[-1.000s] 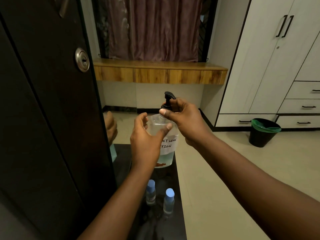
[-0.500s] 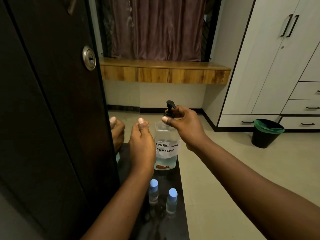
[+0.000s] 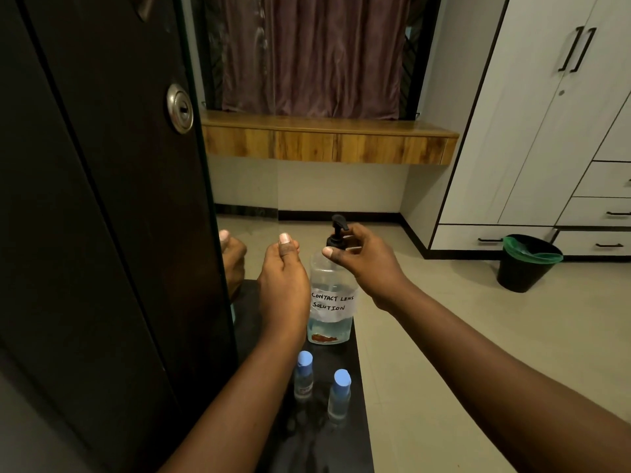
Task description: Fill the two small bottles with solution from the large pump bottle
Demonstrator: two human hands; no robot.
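The large clear pump bottle (image 3: 330, 324) stands on a narrow dark table (image 3: 307, 445). Its hand-written label reads "contact lens solution", and a little bluish liquid sits at the bottom. My right hand (image 3: 370, 264) grips the black pump collar just below the pump head (image 3: 338, 222), thumb and fingers pinched around it. My left hand (image 3: 283, 285) hovers just left of the bottle, loosely cupped and holding nothing. Nearer to me stand two small bottles with blue caps on, one on the left (image 3: 303, 378) and one on the right (image 3: 339, 396).
A dark glossy door (image 3: 102, 233) rises right along the table's left edge and reflects my left hand. Tiled floor lies to the right. A black bin with a green liner (image 3: 527, 264) stands by the white wardrobe (image 3: 546, 131). A wooden ledge (image 3: 324, 141) runs under the curtain.
My left hand has let go of the large bottle's body and drawn off to the left, uncovering the label. My right hand stays on the pump collar.
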